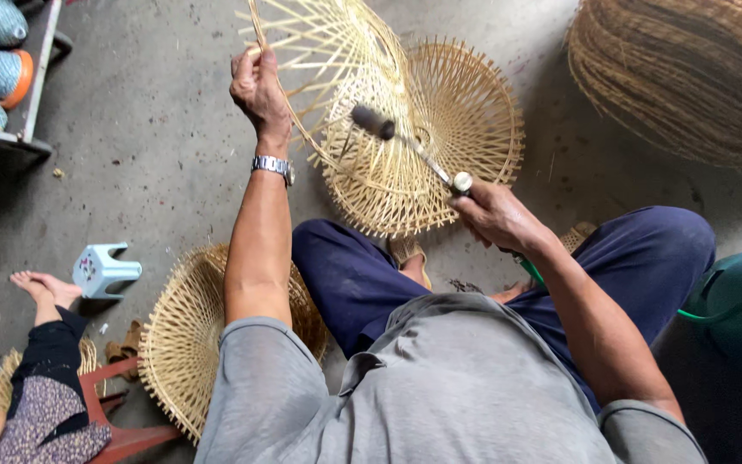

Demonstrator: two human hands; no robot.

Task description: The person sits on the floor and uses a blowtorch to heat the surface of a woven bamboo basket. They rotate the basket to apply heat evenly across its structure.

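Left hand (258, 88): we grip the basket (371, 129) rim, raised.
Right hand (493, 213): we clasp a hammer (410, 148), head touching the basket.

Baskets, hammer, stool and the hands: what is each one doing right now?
Top basket: unfinished, tilted, held up by its rim.
Left hand: closed on that rim.
Hammer: raised, head against the basket.
Right hand: gripping the hammer handle.
Floor basket: lying on its side.
Small stool: tipped over.

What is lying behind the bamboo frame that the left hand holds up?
Behind the bamboo frame, held by the left hand, a second woven basket lies on the concrete floor. Its left part is covered by the frame.
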